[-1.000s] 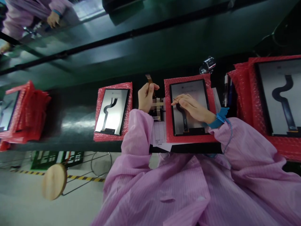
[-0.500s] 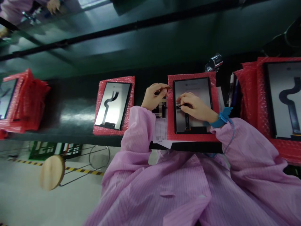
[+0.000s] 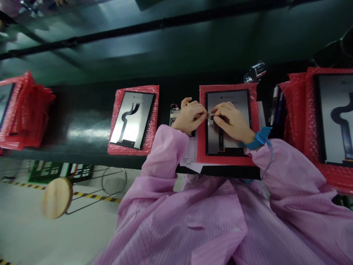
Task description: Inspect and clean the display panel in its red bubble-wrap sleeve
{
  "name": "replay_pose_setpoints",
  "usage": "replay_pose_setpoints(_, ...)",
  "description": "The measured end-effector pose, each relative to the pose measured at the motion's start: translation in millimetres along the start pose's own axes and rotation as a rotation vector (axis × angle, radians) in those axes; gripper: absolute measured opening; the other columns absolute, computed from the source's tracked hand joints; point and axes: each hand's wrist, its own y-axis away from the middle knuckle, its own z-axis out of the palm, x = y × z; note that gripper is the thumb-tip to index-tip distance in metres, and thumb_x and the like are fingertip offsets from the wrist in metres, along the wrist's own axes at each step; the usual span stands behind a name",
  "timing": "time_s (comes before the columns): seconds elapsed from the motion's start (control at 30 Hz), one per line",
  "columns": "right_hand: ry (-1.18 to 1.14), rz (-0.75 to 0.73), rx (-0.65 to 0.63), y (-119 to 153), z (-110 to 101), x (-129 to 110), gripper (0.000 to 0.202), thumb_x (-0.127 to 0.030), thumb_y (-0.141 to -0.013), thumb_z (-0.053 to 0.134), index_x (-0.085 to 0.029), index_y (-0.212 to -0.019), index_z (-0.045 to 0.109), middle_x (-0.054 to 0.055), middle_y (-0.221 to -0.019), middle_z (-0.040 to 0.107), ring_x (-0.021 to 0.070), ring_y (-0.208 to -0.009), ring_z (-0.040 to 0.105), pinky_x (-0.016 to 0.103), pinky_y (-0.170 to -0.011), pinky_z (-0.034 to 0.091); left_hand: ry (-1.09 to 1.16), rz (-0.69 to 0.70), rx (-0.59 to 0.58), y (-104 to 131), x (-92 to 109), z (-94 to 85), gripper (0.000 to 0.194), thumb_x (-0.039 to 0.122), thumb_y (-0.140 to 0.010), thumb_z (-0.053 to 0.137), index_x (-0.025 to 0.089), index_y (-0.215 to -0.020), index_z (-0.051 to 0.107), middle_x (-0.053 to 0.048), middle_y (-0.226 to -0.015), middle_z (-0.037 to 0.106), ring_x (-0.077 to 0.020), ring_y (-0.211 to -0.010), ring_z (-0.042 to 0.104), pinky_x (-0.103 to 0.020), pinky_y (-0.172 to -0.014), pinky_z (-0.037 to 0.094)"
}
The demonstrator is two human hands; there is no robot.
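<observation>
Both pinching: left hand (image 3: 191,117) a flex (image 3: 208,116), right hand (image 3: 231,120) the cable (image 3: 221,139) of the screen (image 3: 233,140). Ends close at screen's left; whether joined, can't tell.

Black tabletop (image 3: 79,123), glossy, light glare on its left stretch. Printed sheet (image 3: 189,152) with ruled grid near the front edge. Toward the right: shiny metal cylinder (image 3: 258,70), tilted; just in front and to its right, white-barrelled pen (image 3: 275,94) and blue pen (image 3: 279,108) side by side. Black rail (image 3: 116,32) crosses the far side. Below, on pale grey floor (image 3: 85,235): stool with round wooden seat (image 3: 57,198), thin dark legs, metal ring (image 3: 102,181); yellow-and-black striped tape (image 3: 96,197) alongside.
</observation>
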Motion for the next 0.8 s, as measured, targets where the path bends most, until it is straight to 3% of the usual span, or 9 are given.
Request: replay_pose_setpoints(0.8, 0.061, 0.02, -0.053, -2.4, 6.2, 5.0, 0.017, -0.031, -0.097, 0.047, -0.025, -0.081, 0.05, 0.007, -0.107, 0.069, 0.0262, -0.101, 0.057, 0.047, -0.097, 0.04, 0.013, 0.032, -0.013, 1.9, -0.3, 5.6, 0.022, 0.026, -0.094, 0.048, 0.023, -0.076, 0.06, 0.0, -0.081, 0.069, -0.0204, -0.091, 0.064, -0.051, -0.118, 0.026)
